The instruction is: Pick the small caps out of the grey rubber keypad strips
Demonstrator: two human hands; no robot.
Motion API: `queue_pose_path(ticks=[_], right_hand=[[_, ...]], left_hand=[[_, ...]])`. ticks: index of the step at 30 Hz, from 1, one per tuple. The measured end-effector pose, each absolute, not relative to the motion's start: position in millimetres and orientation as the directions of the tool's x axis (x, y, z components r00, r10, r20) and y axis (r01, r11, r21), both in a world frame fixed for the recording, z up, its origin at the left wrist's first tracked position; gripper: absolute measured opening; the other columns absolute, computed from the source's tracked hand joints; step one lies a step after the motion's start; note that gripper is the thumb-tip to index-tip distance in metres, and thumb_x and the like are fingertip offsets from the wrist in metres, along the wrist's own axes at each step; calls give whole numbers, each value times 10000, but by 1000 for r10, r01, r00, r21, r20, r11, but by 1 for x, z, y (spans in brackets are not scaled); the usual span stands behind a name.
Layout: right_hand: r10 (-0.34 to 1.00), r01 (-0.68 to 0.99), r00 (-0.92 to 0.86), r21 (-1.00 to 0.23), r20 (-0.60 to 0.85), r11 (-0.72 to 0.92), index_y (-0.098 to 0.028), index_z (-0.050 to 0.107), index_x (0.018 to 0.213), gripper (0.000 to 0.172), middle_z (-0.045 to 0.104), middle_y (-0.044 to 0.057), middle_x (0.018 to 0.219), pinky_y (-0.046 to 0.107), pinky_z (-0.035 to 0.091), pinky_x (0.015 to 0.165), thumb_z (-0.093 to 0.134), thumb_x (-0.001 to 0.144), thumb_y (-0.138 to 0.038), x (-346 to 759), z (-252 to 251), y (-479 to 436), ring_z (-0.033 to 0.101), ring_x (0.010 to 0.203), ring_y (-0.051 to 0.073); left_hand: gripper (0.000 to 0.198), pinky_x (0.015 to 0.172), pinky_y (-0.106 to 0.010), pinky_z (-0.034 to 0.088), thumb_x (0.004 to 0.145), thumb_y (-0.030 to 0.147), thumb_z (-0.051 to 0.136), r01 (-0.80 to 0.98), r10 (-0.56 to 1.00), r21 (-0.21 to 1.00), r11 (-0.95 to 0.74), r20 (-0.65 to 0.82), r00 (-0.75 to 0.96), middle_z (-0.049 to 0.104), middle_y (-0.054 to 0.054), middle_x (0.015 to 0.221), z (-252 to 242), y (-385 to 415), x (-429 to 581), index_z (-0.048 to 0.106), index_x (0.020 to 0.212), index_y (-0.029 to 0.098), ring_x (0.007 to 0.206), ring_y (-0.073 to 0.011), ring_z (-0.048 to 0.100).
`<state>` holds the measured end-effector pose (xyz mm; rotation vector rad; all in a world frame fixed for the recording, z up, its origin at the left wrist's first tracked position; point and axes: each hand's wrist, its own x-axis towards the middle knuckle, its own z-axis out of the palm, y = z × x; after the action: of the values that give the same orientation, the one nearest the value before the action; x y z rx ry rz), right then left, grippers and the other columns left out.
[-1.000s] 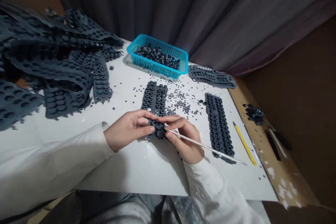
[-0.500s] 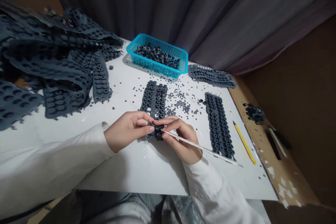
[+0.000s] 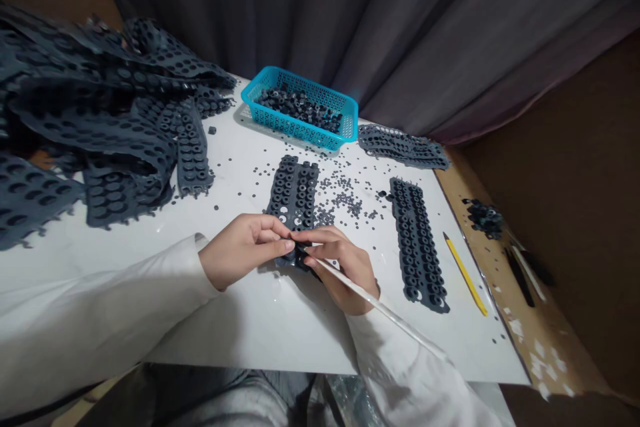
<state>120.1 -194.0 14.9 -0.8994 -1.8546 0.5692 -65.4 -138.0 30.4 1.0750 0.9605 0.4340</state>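
Note:
A dark grey rubber strip [image 3: 295,187] with rows of round, ring-topped studs lies in front of me, its near end under my fingers. My left hand [image 3: 250,247] is closed, thumb and fingers pinching that near end. A thin white stick-like tool [image 3: 385,310] is gripped in my right hand [image 3: 345,267], slanting back over the sleeve. Its tip end is at the strip, close to my left thumb, and the fingers hide the exact contact. A few holes in the strip show white just above my fingertips.
A blue basket [image 3: 300,121] holds many small black parts. Tiny dark discs [image 3: 350,200] are scattered on the white table [image 3: 280,327]. Another studded strip [image 3: 419,247] and a yellow cutter-like tool [image 3: 465,273] lie right. Rubber sheets [image 3: 100,120] are heaped left.
The rear end of the white tool has swung down and towards me, over my right sleeve. My right hand has shifted slightly; my left hand keeps its place on the strip.

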Motion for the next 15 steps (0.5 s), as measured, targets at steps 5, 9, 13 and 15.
queue_pose_path(ticks=[5, 9, 13, 15], right_hand=[[764, 415, -288, -644, 577, 643, -242, 565, 930, 114, 723, 100, 1115, 345, 579, 772, 562, 903, -132, 122, 11, -194, 693, 921, 171], [850, 383, -124, -766, 512, 517, -242, 577, 949, 95, 699, 93, 1171, 322, 599, 770, 546, 917, -158, 120, 11, -200, 719, 901, 160], [910, 242, 17, -885, 414, 398, -223, 590, 889, 19, 727, 92, 1108, 362, 594, 818, 603, 899, -215, 116, 15, -202, 718, 945, 191], [925, 196, 5, -907, 381, 373, -219, 599, 862, 39, 732, 94, 1101, 383, 574, 861, 624, 889, -229, 116, 17, -202, 707, 1000, 207]], left_hand=[[301, 524, -224, 270, 601, 364, 759, 148, 717, 887, 437, -443, 538, 589, 38, 539, 29, -137, -65, 624, 750, 140, 496, -89, 431], [321, 546, -235, 300, 593, 364, 774, 158, 699, 878, 452, -458, 549, 619, 15, 568, 25, -137, -66, 636, 766, 131, 515, -102, 464], [337, 584, -240, 342, 592, 346, 787, 132, 698, 877, 462, -452, 555, 648, 6, 608, 25, -137, -67, 645, 805, 128, 560, -111, 508], [337, 594, -240, 358, 596, 331, 790, 109, 696, 876, 470, -444, 563, 657, 6, 624, 27, -138, -67, 641, 822, 131, 576, -111, 523]])
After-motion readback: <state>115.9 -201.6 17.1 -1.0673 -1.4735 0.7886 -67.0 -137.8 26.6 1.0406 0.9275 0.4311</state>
